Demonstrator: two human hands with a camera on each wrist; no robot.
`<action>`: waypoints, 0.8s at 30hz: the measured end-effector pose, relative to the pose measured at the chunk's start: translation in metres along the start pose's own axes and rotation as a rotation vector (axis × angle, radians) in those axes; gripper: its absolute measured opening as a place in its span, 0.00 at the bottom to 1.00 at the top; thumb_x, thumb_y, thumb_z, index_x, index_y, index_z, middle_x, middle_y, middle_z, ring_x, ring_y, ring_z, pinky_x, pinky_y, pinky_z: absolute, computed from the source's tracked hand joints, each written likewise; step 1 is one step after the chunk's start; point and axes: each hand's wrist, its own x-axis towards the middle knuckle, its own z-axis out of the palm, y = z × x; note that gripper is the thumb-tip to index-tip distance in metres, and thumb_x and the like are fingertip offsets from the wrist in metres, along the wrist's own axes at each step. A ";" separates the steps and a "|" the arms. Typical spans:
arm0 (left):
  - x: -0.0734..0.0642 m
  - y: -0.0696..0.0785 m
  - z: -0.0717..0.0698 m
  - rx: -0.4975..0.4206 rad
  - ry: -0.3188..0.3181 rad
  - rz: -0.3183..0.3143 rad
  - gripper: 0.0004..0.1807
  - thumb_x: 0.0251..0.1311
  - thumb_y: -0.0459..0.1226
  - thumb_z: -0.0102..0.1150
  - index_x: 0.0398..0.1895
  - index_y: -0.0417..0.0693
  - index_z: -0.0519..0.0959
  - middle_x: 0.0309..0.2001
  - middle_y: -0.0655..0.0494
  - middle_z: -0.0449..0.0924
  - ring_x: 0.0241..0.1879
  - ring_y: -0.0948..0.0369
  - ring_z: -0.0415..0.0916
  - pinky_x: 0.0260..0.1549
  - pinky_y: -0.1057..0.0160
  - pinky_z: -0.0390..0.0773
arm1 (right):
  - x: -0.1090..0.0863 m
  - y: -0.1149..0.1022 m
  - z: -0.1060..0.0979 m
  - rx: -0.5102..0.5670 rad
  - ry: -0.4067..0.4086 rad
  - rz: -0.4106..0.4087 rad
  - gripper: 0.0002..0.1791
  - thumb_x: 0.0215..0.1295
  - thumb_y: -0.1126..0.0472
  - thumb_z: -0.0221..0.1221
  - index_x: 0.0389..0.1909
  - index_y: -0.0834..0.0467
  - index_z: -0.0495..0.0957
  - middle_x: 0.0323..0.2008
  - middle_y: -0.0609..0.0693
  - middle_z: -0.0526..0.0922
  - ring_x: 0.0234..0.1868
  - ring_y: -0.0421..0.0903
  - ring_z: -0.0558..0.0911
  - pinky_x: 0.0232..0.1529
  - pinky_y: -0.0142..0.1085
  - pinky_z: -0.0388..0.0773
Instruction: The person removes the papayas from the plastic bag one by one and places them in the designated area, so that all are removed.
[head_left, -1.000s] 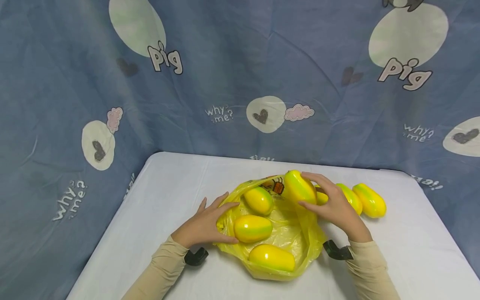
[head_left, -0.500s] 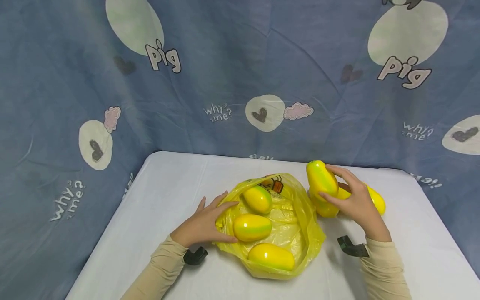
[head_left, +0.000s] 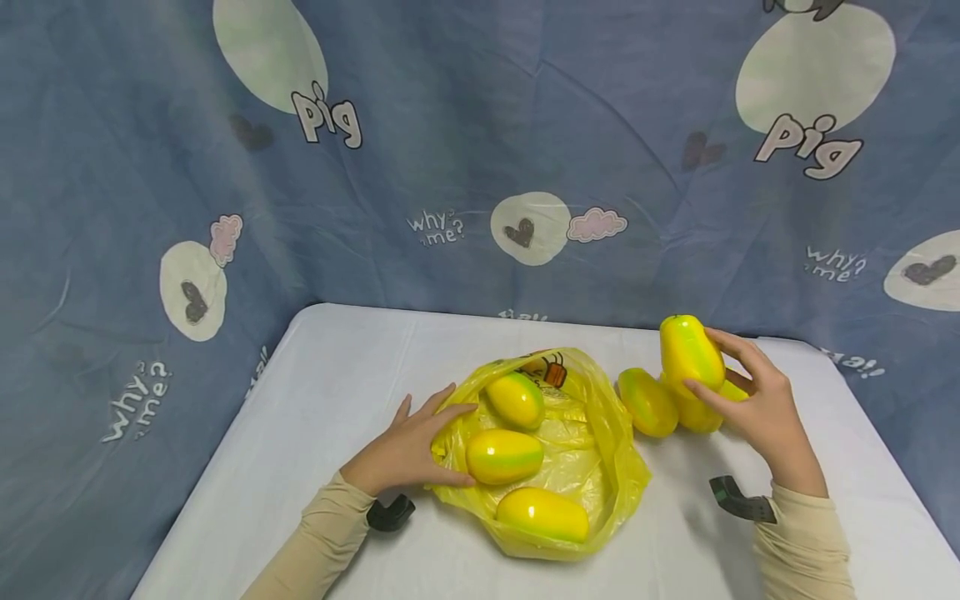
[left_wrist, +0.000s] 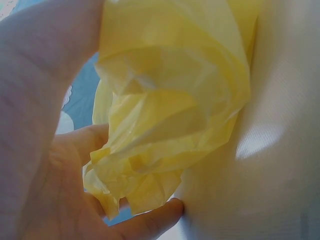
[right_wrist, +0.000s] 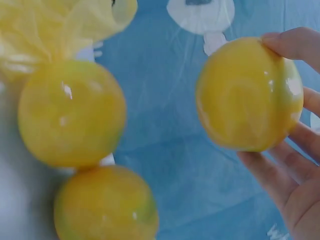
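A person in beige sleeves (head_left: 325, 529) works at a table (head_left: 360, 367) spread with white cloth, both hands in view. The right hand (head_left: 761, 404), at the right of the table, grasps a glossy yellow-green papaya (head_left: 692, 352), thumb on its near side and fingers around its right side; the right wrist view shows this fruit raised, apart from its neighbours. Two more papayas lie below and to its left: a left-hand papaya (head_left: 647, 403), just beside the bag, and a partly hidden papaya (head_left: 699, 415) next to it. Another patch of yellow shows between the fingers, too covered to make out fully. At the middle of the table sits a thin yellow plastic bag (head_left: 573, 467), its mouth spread wide. The left hand (head_left: 412, 450) rests at its left rim, fingers extended and spread, with crumpled plastic between thumb and fingers. Inside the bag are three papayas: a far papaya (head_left: 516, 400), a middle papaya (head_left: 505, 456) near the left fingertips, and a near papaya (head_left: 543, 514) lying lengthwise from left to right. Behind the table hangs a blue curtain (head_left: 420, 283) printed with "pig" and "why me?".
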 end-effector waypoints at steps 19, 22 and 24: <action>0.001 0.002 -0.001 0.022 -0.006 0.000 0.57 0.43 0.71 0.73 0.78 0.67 0.64 0.85 0.48 0.46 0.82 0.47 0.51 0.78 0.29 0.32 | -0.015 0.040 -0.040 -0.054 0.154 0.166 0.39 0.61 0.68 0.72 0.74 0.53 0.71 0.66 0.33 0.75 0.64 0.22 0.68 0.56 0.08 0.68; 0.000 0.002 -0.001 0.022 -0.007 -0.003 0.57 0.43 0.71 0.73 0.79 0.67 0.64 0.85 0.49 0.46 0.82 0.47 0.51 0.78 0.29 0.32 | -0.018 0.046 -0.045 -0.041 0.197 0.213 0.38 0.62 0.68 0.71 0.73 0.53 0.72 0.66 0.32 0.75 0.67 0.25 0.69 0.58 0.09 0.68; 0.000 0.002 -0.001 0.024 -0.006 -0.006 0.57 0.43 0.71 0.73 0.79 0.67 0.64 0.85 0.49 0.46 0.82 0.47 0.51 0.78 0.29 0.31 | -0.019 0.050 -0.048 -0.039 0.231 0.266 0.38 0.62 0.67 0.71 0.74 0.51 0.71 0.69 0.34 0.74 0.70 0.28 0.68 0.60 0.10 0.68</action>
